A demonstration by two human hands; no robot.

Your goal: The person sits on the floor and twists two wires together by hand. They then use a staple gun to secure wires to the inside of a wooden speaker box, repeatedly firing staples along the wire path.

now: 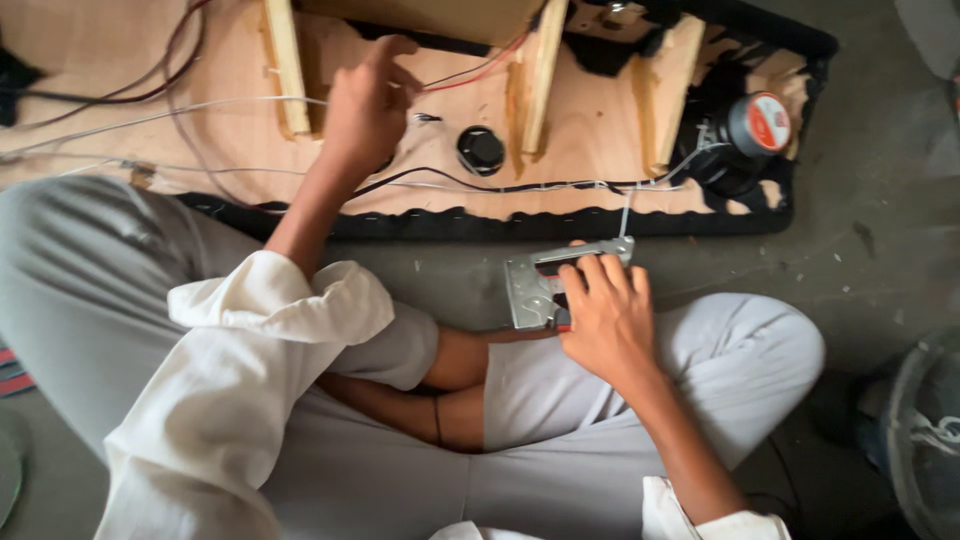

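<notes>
Staple gun (545, 285): silvery metal, black-and-red handle, on the floor just in front of the plywood panel (420, 175), nose aimed at its black-trimmed edge.
Right hand (605, 315): grip closed over the gun's handle (likely steadying it).
Left hand (368, 105): fingers curled on the panel, seemingly pinning the wires (500, 186) beside a wooden batten (285, 65).

- One label only: a round red-and-white sticker (769, 121) on the end of a black cylindrical part (735, 145), upper right, at the board's (590, 150) edge.
</notes>
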